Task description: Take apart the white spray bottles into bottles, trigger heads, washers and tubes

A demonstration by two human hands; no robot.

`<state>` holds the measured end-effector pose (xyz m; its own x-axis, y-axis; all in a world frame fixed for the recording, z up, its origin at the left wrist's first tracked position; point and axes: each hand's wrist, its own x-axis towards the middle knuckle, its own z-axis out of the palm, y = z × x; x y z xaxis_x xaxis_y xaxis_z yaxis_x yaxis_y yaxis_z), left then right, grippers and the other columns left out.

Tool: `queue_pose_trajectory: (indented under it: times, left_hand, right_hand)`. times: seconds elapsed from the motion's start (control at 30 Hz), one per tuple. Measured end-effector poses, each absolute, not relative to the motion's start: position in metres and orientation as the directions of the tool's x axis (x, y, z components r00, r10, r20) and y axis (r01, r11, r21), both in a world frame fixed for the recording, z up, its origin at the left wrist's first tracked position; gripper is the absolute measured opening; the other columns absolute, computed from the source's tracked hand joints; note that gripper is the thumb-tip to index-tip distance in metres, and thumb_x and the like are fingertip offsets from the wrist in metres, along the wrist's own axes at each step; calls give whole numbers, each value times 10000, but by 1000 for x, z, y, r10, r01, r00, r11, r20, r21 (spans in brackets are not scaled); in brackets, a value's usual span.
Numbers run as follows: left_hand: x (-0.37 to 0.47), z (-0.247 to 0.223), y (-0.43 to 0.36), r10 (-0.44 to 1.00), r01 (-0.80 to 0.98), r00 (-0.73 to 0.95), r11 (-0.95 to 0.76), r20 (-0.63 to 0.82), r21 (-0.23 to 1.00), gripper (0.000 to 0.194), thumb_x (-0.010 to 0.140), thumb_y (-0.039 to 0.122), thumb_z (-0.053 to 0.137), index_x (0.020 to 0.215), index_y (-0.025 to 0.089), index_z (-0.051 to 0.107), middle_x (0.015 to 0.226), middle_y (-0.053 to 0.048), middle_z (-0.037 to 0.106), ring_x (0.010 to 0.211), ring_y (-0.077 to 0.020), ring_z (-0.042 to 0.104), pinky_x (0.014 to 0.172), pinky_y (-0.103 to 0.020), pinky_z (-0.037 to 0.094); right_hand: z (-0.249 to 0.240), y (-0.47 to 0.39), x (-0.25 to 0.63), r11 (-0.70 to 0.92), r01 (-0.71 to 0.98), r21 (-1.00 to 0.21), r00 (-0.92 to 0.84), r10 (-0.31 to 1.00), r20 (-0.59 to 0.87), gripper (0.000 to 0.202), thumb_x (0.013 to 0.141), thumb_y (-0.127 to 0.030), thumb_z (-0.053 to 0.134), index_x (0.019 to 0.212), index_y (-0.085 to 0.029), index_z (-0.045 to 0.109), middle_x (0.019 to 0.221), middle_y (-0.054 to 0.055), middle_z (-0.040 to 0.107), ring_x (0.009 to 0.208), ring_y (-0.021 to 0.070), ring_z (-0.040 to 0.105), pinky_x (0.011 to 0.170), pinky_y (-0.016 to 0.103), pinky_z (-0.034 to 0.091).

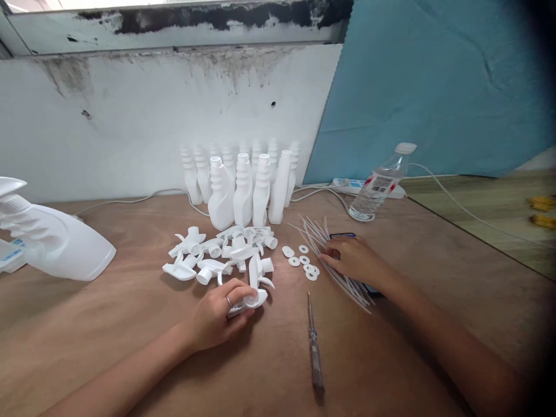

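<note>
My left hand (221, 313) is closed around a white trigger spray head (252, 299) just above the table, its round collar facing up. Beyond it lies a loose pile of similar white spray heads (208, 266), one of them close to my fingertips. My right hand (351, 258) rests on a bundle of thin white plastic tubes (319, 231), with bent fingers closed on some of them. How many tubes are in the grip is hidden. A dark flat object (372, 289) lies partly under the tubes and hand. Several white ring washers (304, 260) lie between the pile and the tubes.
A screwdriver with a clear handle (315, 353) lies in front. White empty-looking bottles (243, 197) stand in rows by the wall. An assembled spray bottle (65, 243) is at left. A water bottle (377, 188), power strip (347, 184) and cables are at the back right.
</note>
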<state>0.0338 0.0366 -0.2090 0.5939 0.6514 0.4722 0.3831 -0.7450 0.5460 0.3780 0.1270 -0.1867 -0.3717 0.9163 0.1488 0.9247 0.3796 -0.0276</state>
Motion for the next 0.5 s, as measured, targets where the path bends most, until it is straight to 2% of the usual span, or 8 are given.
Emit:
queue_pose_trajectory:
  times: [0.13,0.3,0.5]
  left_hand:
    - [32,-212,36,657,403,600,-741,456,537,345,888,133,546,1212,223,468,1057,-67,611,900,-161,605,776,-271,504]
    - [30,-216,37,660,398,602,-736,450,547,375,884,134,552,1228,231,440,1069,-67,613,917,-167,602,792,-287,501]
    - [31,-216,37,669,400,604,-724,433,562,375,889,145,550,1233,230,427,1075,-71,614,922,-164,600,795,-288,501]
  right_hand:
    - [-190,127,375,358,922,-148,-352,934,65,242,862,-312,521,679,-182,612,752,40,673,707,179,609,661,272,348]
    - [-189,123,365,237,963,-131,-234,971,40,199,804,-246,504,637,-179,589,745,60,688,708,195,618,665,285,351]
    - [-189,123,363,162,969,-185,-155,987,52,168,768,-219,510,634,-177,604,718,67,704,671,190,628,621,269,377]
